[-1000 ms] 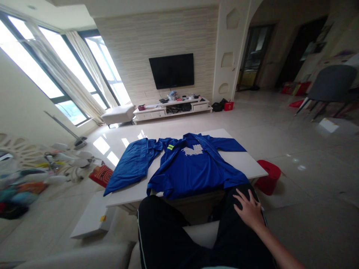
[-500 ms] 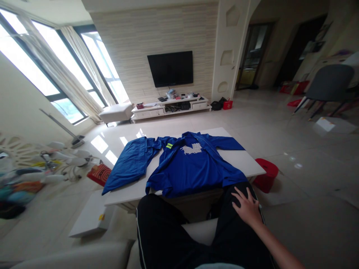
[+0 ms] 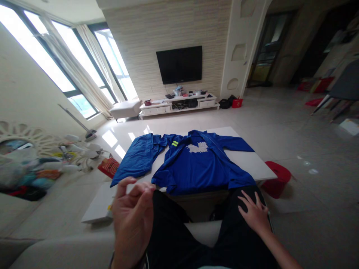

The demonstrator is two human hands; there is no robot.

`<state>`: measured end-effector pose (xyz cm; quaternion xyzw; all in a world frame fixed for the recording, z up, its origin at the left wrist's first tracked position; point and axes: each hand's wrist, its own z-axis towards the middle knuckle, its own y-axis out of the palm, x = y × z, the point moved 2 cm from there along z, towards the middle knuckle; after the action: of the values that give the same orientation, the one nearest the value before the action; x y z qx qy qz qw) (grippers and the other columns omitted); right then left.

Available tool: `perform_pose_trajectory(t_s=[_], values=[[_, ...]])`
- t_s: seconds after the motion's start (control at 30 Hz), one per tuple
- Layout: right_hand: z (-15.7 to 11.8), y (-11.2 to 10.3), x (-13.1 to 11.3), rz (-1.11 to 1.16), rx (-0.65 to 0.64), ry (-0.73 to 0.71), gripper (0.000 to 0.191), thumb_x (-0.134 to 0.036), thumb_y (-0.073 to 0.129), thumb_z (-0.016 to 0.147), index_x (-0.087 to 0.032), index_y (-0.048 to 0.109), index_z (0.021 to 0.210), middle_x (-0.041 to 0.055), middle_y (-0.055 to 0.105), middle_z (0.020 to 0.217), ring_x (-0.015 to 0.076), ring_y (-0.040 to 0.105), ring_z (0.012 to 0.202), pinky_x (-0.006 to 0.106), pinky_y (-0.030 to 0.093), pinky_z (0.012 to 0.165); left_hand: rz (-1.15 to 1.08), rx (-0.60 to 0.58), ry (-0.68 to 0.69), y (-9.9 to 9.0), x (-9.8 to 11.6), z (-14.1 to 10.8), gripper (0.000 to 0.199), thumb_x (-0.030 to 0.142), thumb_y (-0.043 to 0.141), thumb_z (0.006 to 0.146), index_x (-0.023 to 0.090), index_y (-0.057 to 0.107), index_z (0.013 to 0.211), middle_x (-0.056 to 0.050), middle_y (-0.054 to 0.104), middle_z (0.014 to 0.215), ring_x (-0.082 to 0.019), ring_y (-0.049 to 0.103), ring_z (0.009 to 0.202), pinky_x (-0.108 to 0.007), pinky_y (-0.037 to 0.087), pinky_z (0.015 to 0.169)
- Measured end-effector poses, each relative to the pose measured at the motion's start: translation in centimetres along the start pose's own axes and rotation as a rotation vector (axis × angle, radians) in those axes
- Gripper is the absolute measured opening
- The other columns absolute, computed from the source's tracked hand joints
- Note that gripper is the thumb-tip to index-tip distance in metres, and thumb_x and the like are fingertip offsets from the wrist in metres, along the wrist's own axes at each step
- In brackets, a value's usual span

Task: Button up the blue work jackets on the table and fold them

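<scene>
In the head view my left hand (image 3: 133,218) is raised in front of my left knee, fingers curled in and the thumb drawn up to them. No object shows in it. My right hand (image 3: 254,213) lies on my right thigh, in black trousers (image 3: 235,239), with its fingers spread and nothing held. Beyond my knees, a blue jacket (image 3: 200,172) is spread on a white table (image 3: 252,164); it has a pale patch and a yellow-green stripe, and its lower edge hangs at the near side. Folded blue trousers (image 3: 137,155) lie to its left, past my left hand.
A red stool (image 3: 277,179) stands by the table's right end. A white box (image 3: 95,209) and a red patterned bag (image 3: 108,168) are at its left. Further off are a TV cabinet (image 3: 157,109), a television (image 3: 179,65), a grey chair (image 3: 346,82) and piled bags (image 3: 45,173).
My left hand has come up into view from below on the left. The whole scene has shifted rightward as my head turned left. My right hand stays on my thigh.
</scene>
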<state>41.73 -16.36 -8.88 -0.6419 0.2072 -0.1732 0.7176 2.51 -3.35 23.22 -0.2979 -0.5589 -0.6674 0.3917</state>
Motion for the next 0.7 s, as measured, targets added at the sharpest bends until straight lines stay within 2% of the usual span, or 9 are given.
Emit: perform_pose_trajectory(t_s=[0.1,0.2,0.43,0.7], values=[[0.1,0.1,0.1,-0.012,-0.006,0.005,0.047,-0.046,0.042,0.092,-0.041,0.063,0.133,-0.0116,0.035,0.162,0.0370,0.008,0.154,0.060,0.037,0.105,-0.086,-0.061,-0.158,0.7,-3.8,1.0,0.048,0.019,0.087,0.072,0.026,0.056,0.108,0.005,0.065,0.080,-0.008,0.063,0.074,-0.019,0.055,0.075],[0.1,0.1,0.2,-0.011,-0.022,0.011,0.048,-0.048,0.041,0.092,-0.041,0.063,0.134,-0.0108,0.034,0.163,0.0376,0.007,0.154,0.061,0.037,0.104,-0.178,-0.143,-0.216,1.0,-5.6,0.5,0.046,0.018,0.085,0.073,0.025,0.055,0.107,0.005,0.062,0.080,-0.008,0.062,0.072,-0.022,0.054,0.075],[0.1,0.2,0.1,-0.004,-0.024,0.015,0.048,-0.048,0.040,0.092,-0.041,0.063,0.134,-0.0098,0.034,0.163,0.0378,0.006,0.154,0.061,0.036,0.105,-0.232,-0.315,-0.251,2.1,-5.1,-0.6,0.042,0.020,0.079,0.080,0.023,0.053,0.112,0.006,0.053,0.076,-0.006,0.054,0.061,-0.021,0.047,0.065],[0.1,0.3,0.2,-0.007,-0.024,0.011,0.046,-0.047,0.041,0.093,-0.041,0.062,0.134,-0.0089,0.033,0.163,0.0381,0.005,0.154,0.063,0.035,0.106,-0.263,-0.523,-0.332,2.6,-5.1,-1.6,0.030,0.018,0.063,0.094,0.025,0.050,0.120,0.005,0.054,0.085,0.005,0.033,0.041,-0.016,0.032,0.049]])
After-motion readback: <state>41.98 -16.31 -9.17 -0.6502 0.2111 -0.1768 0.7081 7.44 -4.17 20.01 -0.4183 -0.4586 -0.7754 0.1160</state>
